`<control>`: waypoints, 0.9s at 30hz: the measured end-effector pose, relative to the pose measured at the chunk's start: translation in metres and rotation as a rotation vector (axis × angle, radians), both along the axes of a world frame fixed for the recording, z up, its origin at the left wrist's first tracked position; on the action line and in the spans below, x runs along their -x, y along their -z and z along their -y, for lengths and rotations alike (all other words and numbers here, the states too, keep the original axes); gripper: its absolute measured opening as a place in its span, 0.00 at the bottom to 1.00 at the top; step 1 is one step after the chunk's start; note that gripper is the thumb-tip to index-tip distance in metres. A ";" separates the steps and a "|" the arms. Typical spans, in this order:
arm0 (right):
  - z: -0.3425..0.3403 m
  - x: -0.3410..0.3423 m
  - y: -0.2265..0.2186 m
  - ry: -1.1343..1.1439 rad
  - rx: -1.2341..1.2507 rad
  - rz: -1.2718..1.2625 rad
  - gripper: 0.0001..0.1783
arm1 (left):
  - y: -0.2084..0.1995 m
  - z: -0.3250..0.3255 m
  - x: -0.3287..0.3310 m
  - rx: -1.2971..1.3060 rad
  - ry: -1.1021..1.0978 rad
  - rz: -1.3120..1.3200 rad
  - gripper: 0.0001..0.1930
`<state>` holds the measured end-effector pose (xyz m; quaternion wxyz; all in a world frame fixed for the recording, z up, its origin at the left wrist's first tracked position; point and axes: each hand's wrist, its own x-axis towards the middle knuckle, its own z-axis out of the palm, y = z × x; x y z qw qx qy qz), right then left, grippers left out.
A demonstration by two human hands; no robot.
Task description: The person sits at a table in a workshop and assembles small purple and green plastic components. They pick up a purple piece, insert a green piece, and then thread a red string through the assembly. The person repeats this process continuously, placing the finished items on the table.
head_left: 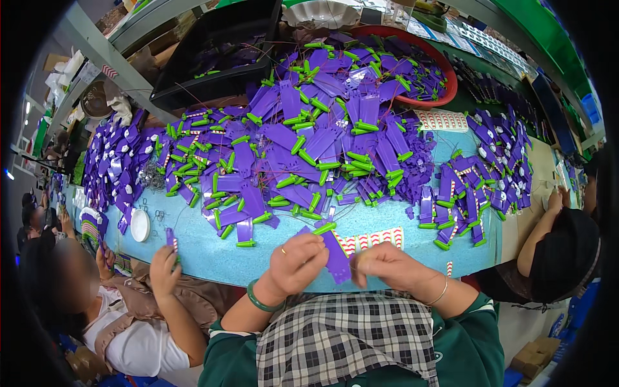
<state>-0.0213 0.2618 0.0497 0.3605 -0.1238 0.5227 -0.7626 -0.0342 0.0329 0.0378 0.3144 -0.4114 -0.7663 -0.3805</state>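
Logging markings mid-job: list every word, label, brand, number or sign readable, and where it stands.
No words or numbers are readable.
Held purple piece: no text visible.
Near sticker sheet: red chevrons, no lettering.
Far sheet: similar red marks.
Jacket: pale mark, unreadable.
Elsewhere: any print is too small or blurred.

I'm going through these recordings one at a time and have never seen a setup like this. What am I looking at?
There is no machine: the grip is a person's two bare hands. The single picture comes from the left of two head-worn fisheye cameras looking down, so straight edges bend toward the rim.

The left hand holds a flat purple piece; the right hand is at its right side, its fingertips too blurred to confirm contact.

On the light blue table lie a heap of purple and green pieces, a red-and-white patterned sheet and a white bowl. The hand at left is a co-worker's.
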 end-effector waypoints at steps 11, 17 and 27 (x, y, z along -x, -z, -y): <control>-0.031 0.006 0.014 0.748 -0.037 -0.081 0.08 | -0.005 -0.053 0.045 0.112 -0.009 0.522 0.05; -0.050 0.005 0.025 0.663 0.029 -0.198 0.16 | 0.013 -0.063 0.073 0.615 -0.226 0.390 0.05; -0.046 0.002 0.015 0.595 -0.165 -0.404 0.21 | -0.013 -0.033 0.056 0.144 -0.282 0.560 0.08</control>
